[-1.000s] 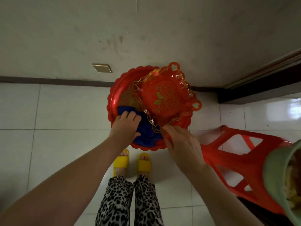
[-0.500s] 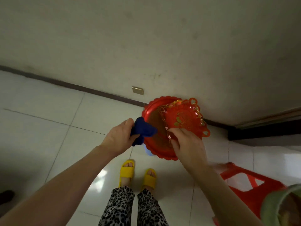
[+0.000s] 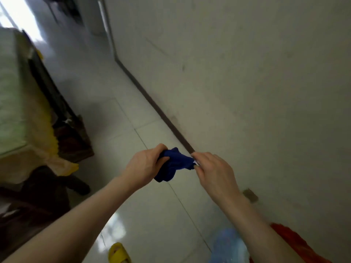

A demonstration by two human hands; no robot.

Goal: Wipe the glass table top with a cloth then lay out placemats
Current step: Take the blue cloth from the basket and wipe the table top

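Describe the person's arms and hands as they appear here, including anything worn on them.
Both forearms are bare up to the bottom edge of the frame, with no sleeve in view. The left hand and the right hand wear no gloves, and no watch, bracelet or ring shows, though the picture is blurred. The fingers are uncovered. One yellow slipper shows below.

Right hand (image 3: 212, 171) now off tray, onto blue cloth (image 3: 174, 164).
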